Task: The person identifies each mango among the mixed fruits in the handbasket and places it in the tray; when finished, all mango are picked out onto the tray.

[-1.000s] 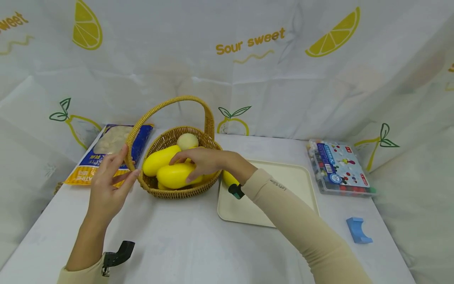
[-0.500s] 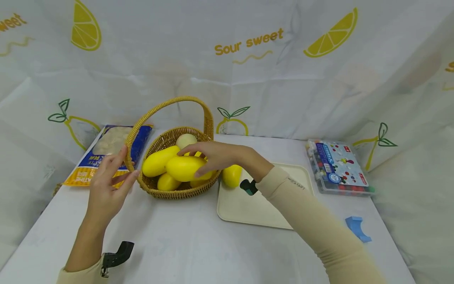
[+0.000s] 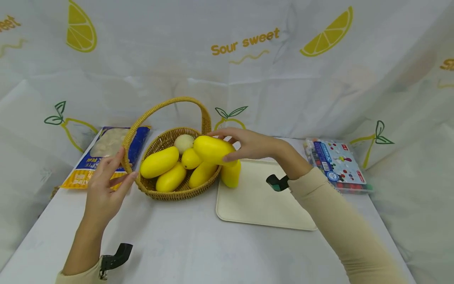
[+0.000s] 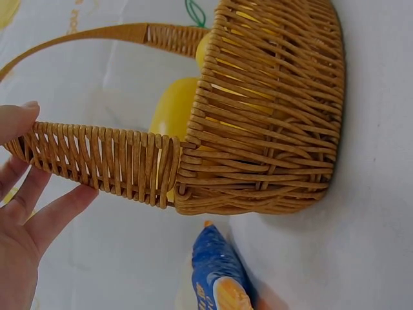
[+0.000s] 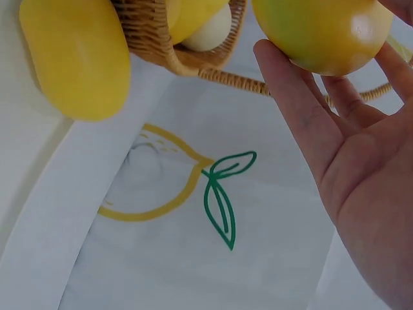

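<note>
Head view: we see the right hand partly open, thumb and fingers curled round a smooth yellow oblong fruit. Lower than it, a cream rectangular tray bears another yellow fruit. Leftward, our left hand pinches a brown wicker basket's handle.

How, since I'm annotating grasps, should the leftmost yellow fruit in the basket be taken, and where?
Probably across the middle of the leftmost yellow fruit, coming from above and the near side: it is elongated, lies on its side with its top exposed, and the basket's handle arches overhead.
</note>
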The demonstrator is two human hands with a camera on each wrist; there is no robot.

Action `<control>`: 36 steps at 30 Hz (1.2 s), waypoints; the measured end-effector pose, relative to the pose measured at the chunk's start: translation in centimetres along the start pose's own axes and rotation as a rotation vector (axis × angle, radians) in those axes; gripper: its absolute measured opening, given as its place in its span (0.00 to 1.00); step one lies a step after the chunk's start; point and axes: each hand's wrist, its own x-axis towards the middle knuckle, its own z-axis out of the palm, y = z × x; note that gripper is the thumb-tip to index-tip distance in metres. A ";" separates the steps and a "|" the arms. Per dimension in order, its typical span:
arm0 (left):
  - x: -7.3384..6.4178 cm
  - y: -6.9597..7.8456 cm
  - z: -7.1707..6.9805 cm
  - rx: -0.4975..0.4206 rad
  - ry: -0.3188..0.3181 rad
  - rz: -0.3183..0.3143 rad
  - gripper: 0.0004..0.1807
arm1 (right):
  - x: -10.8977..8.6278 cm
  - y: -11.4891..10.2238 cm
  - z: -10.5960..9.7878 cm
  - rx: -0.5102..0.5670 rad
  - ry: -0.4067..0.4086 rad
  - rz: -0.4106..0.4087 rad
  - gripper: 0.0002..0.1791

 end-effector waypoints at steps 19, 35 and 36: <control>-0.2 0.6 0.0 0.010 0.002 0.020 0.46 | -7.0 5.1 -2.4 0.129 0.112 0.085 0.36; -0.3 0.9 -0.1 0.023 0.006 0.021 0.46 | -9.3 8.9 -0.6 0.226 0.184 0.242 0.37; -0.3 0.9 -0.1 0.025 0.006 0.025 0.45 | -9.4 9.2 -0.3 0.240 0.184 0.250 0.37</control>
